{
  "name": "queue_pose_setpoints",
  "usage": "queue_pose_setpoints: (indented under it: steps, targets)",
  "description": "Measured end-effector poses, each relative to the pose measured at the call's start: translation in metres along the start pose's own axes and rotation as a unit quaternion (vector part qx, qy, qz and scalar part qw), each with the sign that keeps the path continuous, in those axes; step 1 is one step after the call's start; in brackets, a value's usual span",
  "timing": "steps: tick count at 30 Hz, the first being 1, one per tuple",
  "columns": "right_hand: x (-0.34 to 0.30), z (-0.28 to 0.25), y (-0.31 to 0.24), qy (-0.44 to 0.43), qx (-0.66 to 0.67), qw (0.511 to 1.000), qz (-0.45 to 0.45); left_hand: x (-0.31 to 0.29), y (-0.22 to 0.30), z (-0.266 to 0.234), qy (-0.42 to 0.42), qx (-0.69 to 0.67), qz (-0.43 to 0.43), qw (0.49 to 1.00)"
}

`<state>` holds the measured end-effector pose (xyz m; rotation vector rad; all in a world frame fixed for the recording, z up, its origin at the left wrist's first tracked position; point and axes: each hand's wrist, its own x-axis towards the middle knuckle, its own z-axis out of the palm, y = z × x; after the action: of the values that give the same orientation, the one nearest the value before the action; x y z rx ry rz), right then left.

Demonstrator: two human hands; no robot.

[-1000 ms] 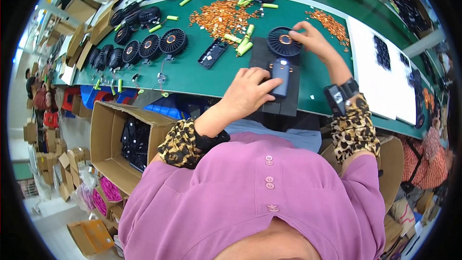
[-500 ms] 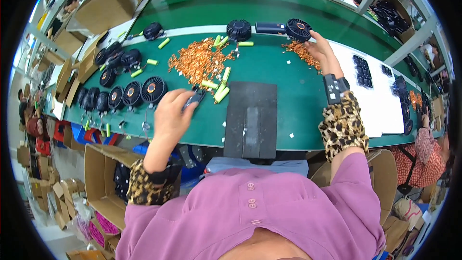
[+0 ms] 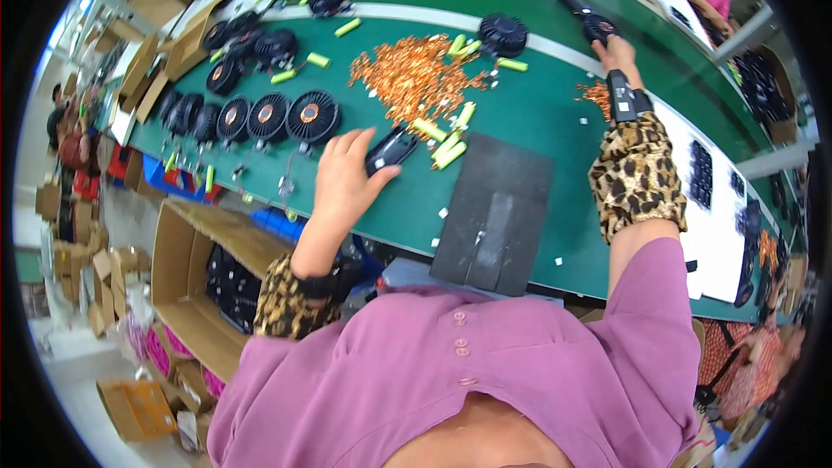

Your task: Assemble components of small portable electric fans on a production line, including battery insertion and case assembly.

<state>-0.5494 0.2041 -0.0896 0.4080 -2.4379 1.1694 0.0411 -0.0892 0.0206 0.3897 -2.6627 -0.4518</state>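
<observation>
At the far right, my right hand (image 3: 617, 55) reaches over the green belt with its fingers on the round head of a black handheld fan (image 3: 600, 28). The fan's handle points away to the far left. My left hand (image 3: 345, 175) has its fingers and thumb spread apart. Beside its thumb and fingertips lies a dark oblong casing (image 3: 392, 152) on the green bench. Several light-green battery cells (image 3: 449, 150) lie just right of that casing. A heap of small copper-coloured pieces (image 3: 412, 78) spreads beyond them.
Black round fan heads (image 3: 314, 116) stand in a row at the left. Another fan head (image 3: 503, 34) sits near the belt's edge. A black mat (image 3: 496, 217) lies in front of me, white trays (image 3: 693, 199) at right, and an open carton (image 3: 195, 269) below the bench.
My right hand has carried the handheld fan farther away and right, onto the belt. My left hand has opened and let go of the dark casing. The view has shifted.
</observation>
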Motion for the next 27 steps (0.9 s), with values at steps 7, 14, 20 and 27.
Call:
queue_pose_setpoints:
  steps: [7,14,20,27]
  targets:
    - [-0.119,-0.074,-0.231,-0.133,0.203,0.970,0.010,0.011,0.016,0.009,-0.089,-0.012,-0.104,0.991]
    - [-0.328,-0.127,-0.360,-0.308,0.212,0.893,-0.250,-0.015,0.012,-0.002,-0.110,-0.672,-0.264,0.683]
    - [-0.386,-0.115,-0.382,-0.232,0.203,0.880,-0.361,-0.032,0.047,-0.001,-0.119,-0.853,-0.219,0.458]
    - [-0.397,-0.127,-0.389,-0.182,0.138,0.889,-0.398,-0.041,0.064,-0.018,-0.140,-0.839,-0.227,0.475]
